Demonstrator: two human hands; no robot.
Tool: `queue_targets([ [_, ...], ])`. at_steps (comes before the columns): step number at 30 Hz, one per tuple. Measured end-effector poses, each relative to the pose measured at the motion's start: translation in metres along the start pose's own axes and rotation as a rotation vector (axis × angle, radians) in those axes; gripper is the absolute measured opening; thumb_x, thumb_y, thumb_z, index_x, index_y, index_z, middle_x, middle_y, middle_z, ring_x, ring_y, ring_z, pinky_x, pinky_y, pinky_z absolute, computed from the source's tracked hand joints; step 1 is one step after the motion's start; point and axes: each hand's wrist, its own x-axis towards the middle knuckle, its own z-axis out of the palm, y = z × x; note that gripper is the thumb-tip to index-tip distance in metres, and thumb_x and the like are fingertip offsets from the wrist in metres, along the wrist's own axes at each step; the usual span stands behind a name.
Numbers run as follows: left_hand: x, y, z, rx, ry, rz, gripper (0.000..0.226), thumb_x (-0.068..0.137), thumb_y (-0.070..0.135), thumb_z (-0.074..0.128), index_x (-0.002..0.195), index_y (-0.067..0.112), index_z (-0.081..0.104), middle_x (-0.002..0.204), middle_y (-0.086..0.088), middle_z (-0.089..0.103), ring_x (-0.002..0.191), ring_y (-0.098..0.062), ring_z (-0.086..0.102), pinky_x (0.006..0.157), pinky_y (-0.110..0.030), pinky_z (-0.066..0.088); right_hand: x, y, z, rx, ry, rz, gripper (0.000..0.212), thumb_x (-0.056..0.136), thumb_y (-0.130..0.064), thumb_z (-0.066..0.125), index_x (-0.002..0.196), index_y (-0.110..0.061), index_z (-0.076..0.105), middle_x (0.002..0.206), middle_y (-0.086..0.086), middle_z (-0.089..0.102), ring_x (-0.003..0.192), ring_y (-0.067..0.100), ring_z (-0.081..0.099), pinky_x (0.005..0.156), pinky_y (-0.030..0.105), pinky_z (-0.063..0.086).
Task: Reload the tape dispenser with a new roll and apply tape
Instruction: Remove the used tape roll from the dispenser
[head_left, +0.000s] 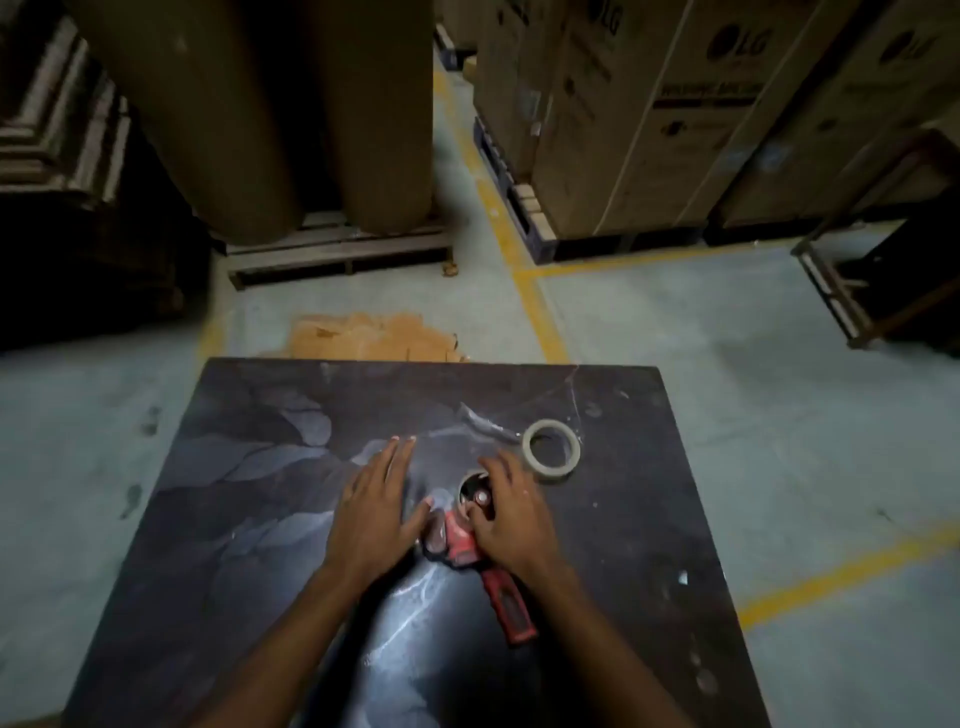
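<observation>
The red tape dispenser (470, 551) lies flat on the dark table (260, 519), handle pointing near and right. My left hand (376, 512) rests open, palm down, just left of it, thumb touching the dispenser head and grasping nothing. My right hand (511, 514) is curled over the spool end, fingers on the hub; whether they clench it, I cannot tell. Just beyond, far right, the new tape roll (551, 451) lies flat, untouched. Risk: the dispenser is only lightly braced, so it may slide or twist under a pull, and the cutter blade sits close to my left thumb.
</observation>
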Motion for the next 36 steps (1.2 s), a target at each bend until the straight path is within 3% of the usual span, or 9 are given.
queue_targets([
  [3,-0.013,0.001,0.022,-0.05,-0.042,-0.046,0.081,0.097,0.059,0.052,0.164,0.018,0.035,0.169,-0.009,0.042,0.155,-0.028,0.042,0.12,-0.047,0.04,-0.009,0.01,0.015,0.06,-0.042,0.101,0.072,0.083,-0.047,0.046,0.152,-0.025,0.042,0.17,0.011,0.029,0.148,0.038,0.038,0.115,0.047,0.04],
  [9,-0.031,0.005,0.052,-0.093,-0.132,-0.075,0.083,0.09,0.055,0.054,0.163,0.02,0.037,0.169,-0.009,0.041,0.154,-0.028,0.042,0.121,-0.049,0.041,-0.029,0.04,0.052,0.146,-0.024,0.143,0.086,0.083,-0.03,0.065,0.161,-0.028,0.029,0.174,0.01,0.019,0.152,0.037,0.035,0.117,0.048,0.04],
  [13,-0.038,0.006,0.064,-0.096,-0.14,-0.076,0.089,0.088,0.057,0.061,0.164,0.02,0.034,0.172,-0.01,0.036,0.153,-0.031,0.043,0.115,-0.048,0.043,-0.041,0.052,0.069,0.199,-0.029,0.17,0.091,0.084,-0.04,0.063,0.163,-0.035,0.019,0.175,0.009,0.017,0.152,0.038,0.038,0.111,0.053,0.048],
  [19,-0.045,0.009,0.083,-0.119,-0.143,-0.086,0.091,0.09,0.062,0.056,0.165,0.017,0.032,0.174,-0.009,0.032,0.156,-0.029,0.038,0.115,-0.05,0.044,-0.05,0.066,0.086,0.161,-0.036,0.162,0.094,0.084,-0.046,0.063,0.165,-0.028,0.018,0.174,0.011,0.023,0.152,0.036,0.039,0.113,0.052,0.046],
  [25,-0.051,0.009,0.097,-0.19,-0.075,-0.109,0.087,0.091,0.058,0.062,0.162,0.017,0.035,0.169,-0.007,0.039,0.155,-0.025,0.039,0.115,-0.049,0.044,-0.06,0.072,0.103,0.227,-0.009,0.111,0.082,0.093,-0.029,0.064,0.164,-0.021,0.024,0.172,0.002,0.03,0.155,0.024,0.035,0.12,0.041,0.038],
  [28,-0.062,0.003,0.097,-0.234,-0.05,-0.131,0.086,0.091,0.055,0.063,0.162,0.017,0.035,0.169,-0.009,0.037,0.154,-0.027,0.041,0.117,-0.053,0.045,-0.07,0.063,0.11,0.257,-0.01,0.092,0.08,0.094,-0.024,0.063,0.163,-0.027,0.023,0.171,-0.001,0.032,0.151,0.022,0.039,0.113,0.037,0.044],
  [33,-0.077,-0.012,0.086,-0.259,-0.027,-0.182,0.082,0.09,0.046,0.067,0.161,0.017,0.037,0.167,-0.009,0.038,0.151,-0.03,0.045,0.114,-0.058,0.047,-0.082,0.04,0.135,0.21,-0.021,0.011,0.088,0.088,-0.023,0.068,0.164,-0.022,0.023,0.17,0.003,0.033,0.132,0.032,0.055,0.095,0.046,0.058],
  [36,-0.08,-0.02,0.08,-0.281,0.034,-0.189,0.071,0.09,0.043,0.067,0.153,0.015,0.047,0.158,-0.008,0.05,0.145,-0.028,0.051,0.113,-0.054,0.047,-0.082,0.031,0.137,0.311,0.021,0.021,0.081,0.09,-0.033,0.072,0.16,-0.021,0.032,0.162,0.0,0.045,0.134,0.025,0.057,0.098,0.04,0.057],
])
